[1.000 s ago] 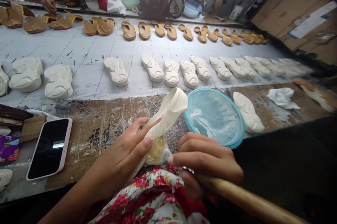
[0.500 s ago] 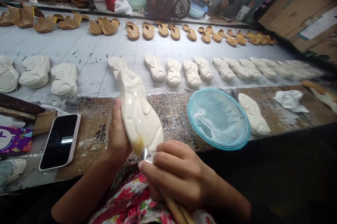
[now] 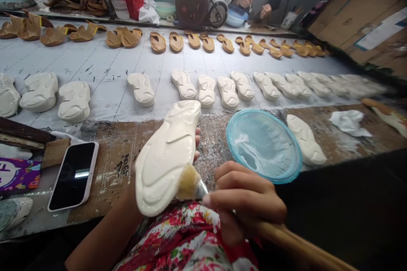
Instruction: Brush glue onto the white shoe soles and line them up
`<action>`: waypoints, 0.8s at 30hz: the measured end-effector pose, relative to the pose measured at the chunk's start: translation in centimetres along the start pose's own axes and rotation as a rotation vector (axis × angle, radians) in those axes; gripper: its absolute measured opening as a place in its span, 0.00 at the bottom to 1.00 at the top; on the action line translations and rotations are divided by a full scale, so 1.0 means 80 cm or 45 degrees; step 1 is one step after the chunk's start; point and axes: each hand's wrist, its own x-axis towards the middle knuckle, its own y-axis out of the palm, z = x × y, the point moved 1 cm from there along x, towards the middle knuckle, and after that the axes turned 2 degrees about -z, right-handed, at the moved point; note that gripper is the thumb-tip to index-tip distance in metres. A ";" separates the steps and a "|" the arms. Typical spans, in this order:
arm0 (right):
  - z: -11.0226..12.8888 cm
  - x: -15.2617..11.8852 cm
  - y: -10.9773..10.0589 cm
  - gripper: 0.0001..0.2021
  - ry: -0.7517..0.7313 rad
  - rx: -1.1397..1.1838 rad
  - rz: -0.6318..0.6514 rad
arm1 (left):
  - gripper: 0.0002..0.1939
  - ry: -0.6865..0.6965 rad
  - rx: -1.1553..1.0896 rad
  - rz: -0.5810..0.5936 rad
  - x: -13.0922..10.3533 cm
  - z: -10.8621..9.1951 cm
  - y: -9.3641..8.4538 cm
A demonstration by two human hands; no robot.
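Observation:
A cream-white shoe sole (image 3: 167, 154), moulded with raised contours and glossy wet, lies tilted in my left hand (image 3: 197, 143). That hand supports it from behind; only some fingertips show past its right edge, and the palm is hidden. My right hand (image 3: 249, 199) is closed around the wooden handle of a paintbrush (image 3: 188, 182). The brush's yellowish bristles touch the sole's lower right edge. Right of the hands is a round blue tub (image 3: 265, 146) with a milky white coating inside. Another white sole lies beside the tub (image 3: 305, 139).
White soles (image 3: 206, 91) line the pale conveyor belt (image 3: 108, 61), with brown sandal uppers (image 3: 176, 42) behind them. A phone (image 3: 73, 175) lies at left, a crumpled tissue (image 3: 349, 122) at right. Across the belt, a co-worker's hands (image 3: 254, 6) hold a brush.
The sole has turned in my left hand, its upper end swinging right and its face coming more toward me. My right hand and brush have shifted right, from the sole's lower face to its edge.

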 end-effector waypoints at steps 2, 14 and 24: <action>0.002 -0.006 0.004 0.09 0.161 0.095 -0.105 | 0.29 -0.085 -0.039 0.079 0.001 0.004 -0.001; -0.018 -0.003 -0.033 0.08 0.315 0.073 -0.183 | 0.33 0.099 0.229 -0.127 -0.014 0.029 0.008; -0.024 0.021 -0.015 0.07 0.140 -0.113 -0.091 | 0.25 0.230 0.375 -0.382 -0.013 0.057 0.027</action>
